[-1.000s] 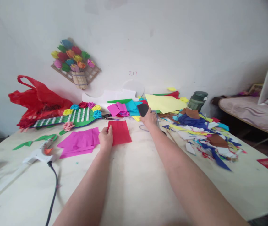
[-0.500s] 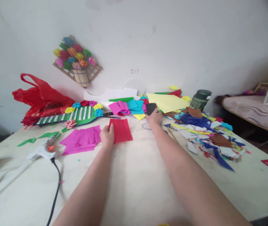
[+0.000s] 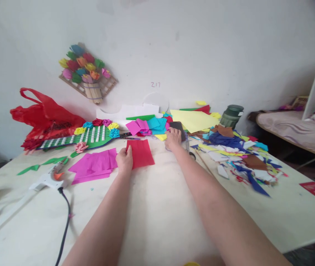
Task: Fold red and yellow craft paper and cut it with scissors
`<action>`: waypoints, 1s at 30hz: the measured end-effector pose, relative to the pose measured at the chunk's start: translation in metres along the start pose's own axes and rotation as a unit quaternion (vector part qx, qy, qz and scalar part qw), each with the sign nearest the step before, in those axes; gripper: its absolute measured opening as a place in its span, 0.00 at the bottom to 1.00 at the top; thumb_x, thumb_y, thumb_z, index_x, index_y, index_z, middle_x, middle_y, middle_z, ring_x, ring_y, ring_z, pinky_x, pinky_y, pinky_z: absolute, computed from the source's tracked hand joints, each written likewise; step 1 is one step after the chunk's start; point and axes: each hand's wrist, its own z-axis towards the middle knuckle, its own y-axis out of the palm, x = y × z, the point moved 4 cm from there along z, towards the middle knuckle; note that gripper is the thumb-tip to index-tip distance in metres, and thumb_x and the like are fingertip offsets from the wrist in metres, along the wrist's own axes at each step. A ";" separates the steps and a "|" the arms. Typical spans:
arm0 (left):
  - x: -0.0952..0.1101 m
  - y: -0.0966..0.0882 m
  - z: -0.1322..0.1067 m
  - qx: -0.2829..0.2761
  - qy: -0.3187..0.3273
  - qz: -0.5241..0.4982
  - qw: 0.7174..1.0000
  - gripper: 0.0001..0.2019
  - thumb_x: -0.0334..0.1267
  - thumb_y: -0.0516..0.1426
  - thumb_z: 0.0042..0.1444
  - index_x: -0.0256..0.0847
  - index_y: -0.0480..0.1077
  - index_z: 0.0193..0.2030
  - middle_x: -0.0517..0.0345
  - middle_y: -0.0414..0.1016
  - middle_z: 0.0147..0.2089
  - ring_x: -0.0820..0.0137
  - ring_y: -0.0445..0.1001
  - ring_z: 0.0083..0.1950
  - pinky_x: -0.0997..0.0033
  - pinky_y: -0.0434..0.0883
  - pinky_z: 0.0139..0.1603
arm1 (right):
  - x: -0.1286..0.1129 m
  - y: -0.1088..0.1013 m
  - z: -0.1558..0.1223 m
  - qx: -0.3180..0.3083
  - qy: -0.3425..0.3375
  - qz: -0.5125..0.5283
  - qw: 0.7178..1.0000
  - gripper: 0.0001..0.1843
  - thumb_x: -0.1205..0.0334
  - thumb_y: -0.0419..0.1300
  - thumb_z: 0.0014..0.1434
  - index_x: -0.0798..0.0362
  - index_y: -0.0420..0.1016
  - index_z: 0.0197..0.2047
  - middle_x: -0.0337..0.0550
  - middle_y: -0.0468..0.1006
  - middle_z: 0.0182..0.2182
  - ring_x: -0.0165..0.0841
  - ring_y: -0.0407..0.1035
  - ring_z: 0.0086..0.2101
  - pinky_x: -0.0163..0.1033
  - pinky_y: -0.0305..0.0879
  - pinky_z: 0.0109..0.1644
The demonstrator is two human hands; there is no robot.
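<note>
While one edge alone is pinched, the sheet looks easy to crease.
Head view: the left hand (image 3: 124,160) pinches the near-left edge of the red paper (image 3: 142,153), a smooth, flat rectangle lying on the table (image 3: 157,207) just beside the magenta sheets (image 3: 93,166). The right hand (image 3: 173,139) is closed on a dark flat object (image 3: 178,127) farther back. A one-sided tug could buckle or skew the thin sheet.

Right hand (image 3: 172,139) covers the near part of a dark flat object (image 3: 178,127), kind unclear. Left hand (image 3: 124,160) hides one corner of the red sheet (image 3: 142,153).
</note>
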 end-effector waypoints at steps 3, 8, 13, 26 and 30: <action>-0.004 0.002 0.001 0.003 0.008 -0.004 1.000 0.17 0.46 0.50 0.52 0.41 0.56 0.17 0.63 0.55 0.15 0.74 0.57 0.22 0.73 0.52 0.25 | -0.001 0.006 0.001 -0.021 -0.023 0.014 0.999 0.18 0.69 0.52 0.52 0.51 0.74 0.45 0.48 0.65 0.53 0.42 0.54 0.50 0.47 0.43 0.54; -0.010 0.005 0.003 -0.002 0.007 -0.015 1.000 0.17 0.48 0.49 0.52 0.41 0.57 0.19 0.63 0.56 0.16 0.74 0.57 0.22 0.73 0.52 0.25 | 0.001 0.012 0.009 -0.027 -0.031 0.031 0.999 0.13 0.65 0.52 0.57 0.52 0.77 0.39 0.48 0.69 0.50 0.43 0.56 0.48 0.46 0.50 0.51; -0.007 0.004 0.002 -0.003 0.003 -0.017 1.000 0.17 0.47 0.49 0.52 0.40 0.57 0.19 0.63 0.56 0.16 0.74 0.57 0.22 0.74 0.53 0.25 | 0.002 0.004 0.022 -0.008 0.041 0.077 0.996 0.15 0.62 0.49 0.60 0.52 0.77 0.40 0.49 0.73 0.44 0.41 0.61 0.45 0.41 0.57 0.45; -0.011 0.005 0.004 -0.003 0.016 -0.037 0.999 0.17 0.49 0.49 0.53 0.40 0.60 0.20 0.63 0.58 0.18 0.74 0.58 0.23 0.74 0.53 0.25 | 0.004 -0.019 0.036 0.096 0.185 0.441 0.873 0.11 0.60 0.53 0.54 0.54 0.76 0.33 0.43 0.75 0.29 0.35 0.71 0.32 0.39 0.67 0.36; -0.011 0.008 0.004 -0.030 0.017 -0.072 0.997 0.17 0.50 0.50 0.51 0.39 0.62 0.21 0.63 0.59 0.18 0.74 0.59 0.23 0.75 0.54 0.24 | 0.000 -0.019 0.024 0.115 0.240 0.596 0.758 0.09 0.62 0.55 0.52 0.57 0.73 0.32 0.40 0.72 0.27 0.30 0.68 0.23 0.38 0.69 0.27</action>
